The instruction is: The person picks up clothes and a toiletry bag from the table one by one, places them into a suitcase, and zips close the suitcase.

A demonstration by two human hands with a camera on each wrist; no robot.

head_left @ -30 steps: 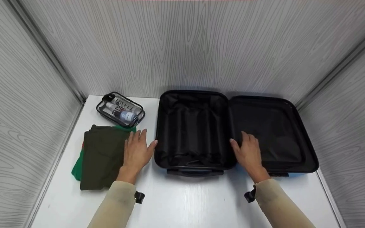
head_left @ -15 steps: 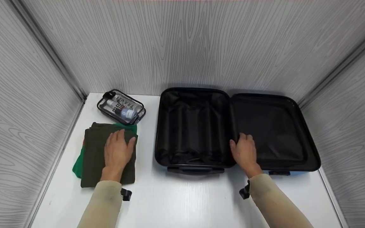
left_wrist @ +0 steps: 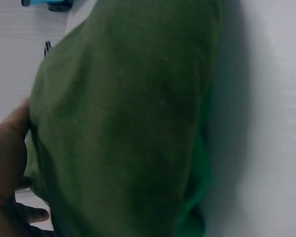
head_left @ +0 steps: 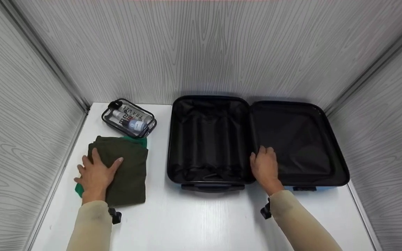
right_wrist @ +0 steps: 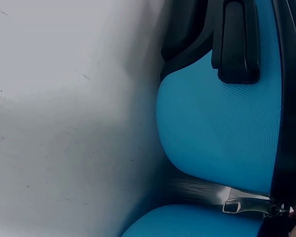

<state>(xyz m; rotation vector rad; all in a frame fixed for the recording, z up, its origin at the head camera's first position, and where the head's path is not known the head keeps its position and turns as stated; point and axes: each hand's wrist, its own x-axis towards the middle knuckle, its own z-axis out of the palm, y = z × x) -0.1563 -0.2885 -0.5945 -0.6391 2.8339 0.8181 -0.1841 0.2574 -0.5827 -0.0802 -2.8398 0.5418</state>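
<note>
My left hand [head_left: 97, 176] rests with spread fingers on the left edge of a dark olive folded garment [head_left: 129, 174]. Beneath it, a green garment [head_left: 141, 141] shows at the corners. In the left wrist view, the thumb touches the olive cloth [left_wrist: 123, 98] and the fingers lie partly hidden along its edge. An open suitcase [head_left: 208, 182] with black lining lies to the right. My right hand [head_left: 266, 169] grips its middle rim, where the two halves meet. The right wrist view catches the suitcase's blue outer shell [right_wrist: 217, 118] and only a sliver of that hand.
A clear travel pouch [head_left: 129, 118] with black trim and small bottles lies behind the garments. The suitcase's carry handle [head_left: 213, 187] faces the front. Grey wood-grain walls [head_left: 201, 48] enclose the white table [head_left: 187, 223] at back and sides.
My left hand has moved left from beside the suitcase, across the olive garment to its left edge. My right hand stays at the middle rim, its fingers now drawn closer together.
</note>
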